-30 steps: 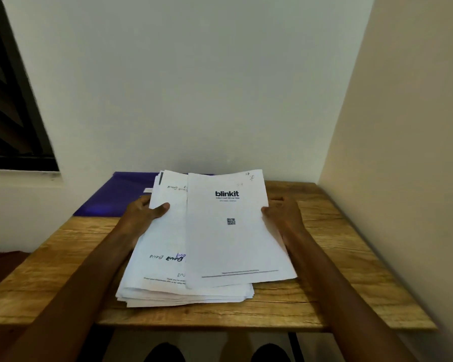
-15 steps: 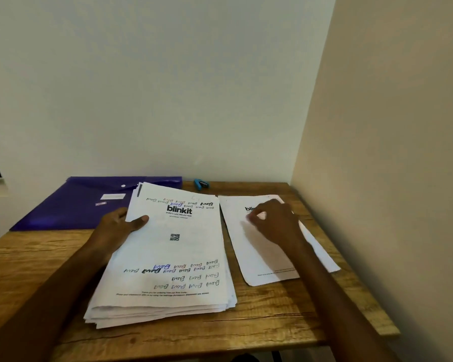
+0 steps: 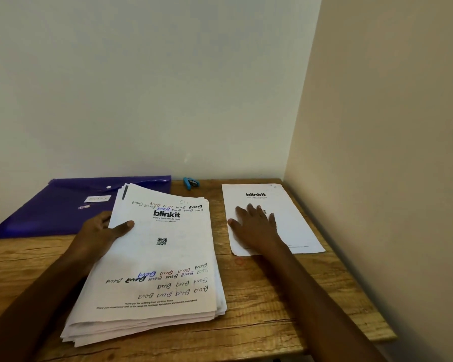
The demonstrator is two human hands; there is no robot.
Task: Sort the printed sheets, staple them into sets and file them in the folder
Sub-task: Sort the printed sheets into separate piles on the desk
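So the big stack of printed sheets [image 3: 152,259] sits on the wooden surface [image 3: 259,296] right in front of the person, long axis running away from them and leaning a bit to the right at the far end. The left hand [image 3: 102,231] has it by the left edge, thumb curled over the top page and the other fingers hidden underneath, so that hand is clearly gripping the pile.

Off to the right, apart from the stack with a strip of bare wood between, lies a single blinkit sheet [image 3: 285,218]. The right hand [image 3: 256,223] rests flat on it, fingers [image 3: 251,209] straight and spread, pressing rather than holding.

What matters for the next move, I reckon: the next top page lies to the left of those right fingers, just across that gap, and the right hand is the free one to fetch it.

Purple folder [image 3: 63,205] is at the far left, partly under the stack's far corner. The little blue stapler [image 3: 191,183] is at the back, between stack and single sheet, untouched.
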